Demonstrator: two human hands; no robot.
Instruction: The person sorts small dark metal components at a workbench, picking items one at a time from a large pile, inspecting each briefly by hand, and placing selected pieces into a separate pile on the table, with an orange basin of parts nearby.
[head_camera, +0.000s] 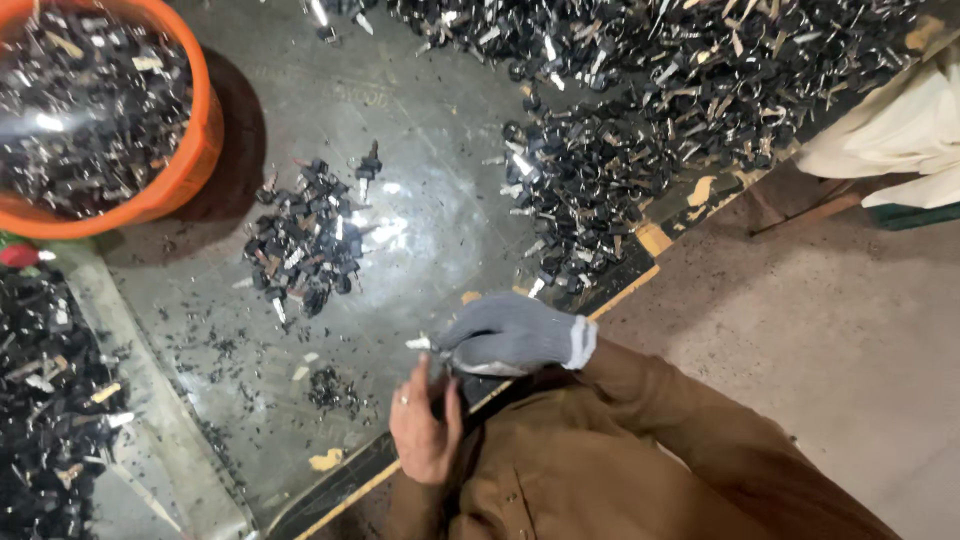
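My right hand (512, 335), in a grey knit glove, is closed around a small black part with a pale metal tip (418, 343) that pokes out to the left. My bare left hand (425, 428), with a ring on one finger, is just below it, fingers pinched on the same dark part at the table's near edge. A small heap of similar black-and-metal parts (305, 243) lies on the grey tabletop (430, 130) beyond my hands. My brown sleeves fill the lower right.
An orange tub (190, 165) full of dark parts stands at the top left. A large pile of the same parts (680, 90) covers the top right of the table. Another pile (50, 400) lies at the left. Pale cloth (900, 130) lies at the right, above the concrete floor (820, 320).
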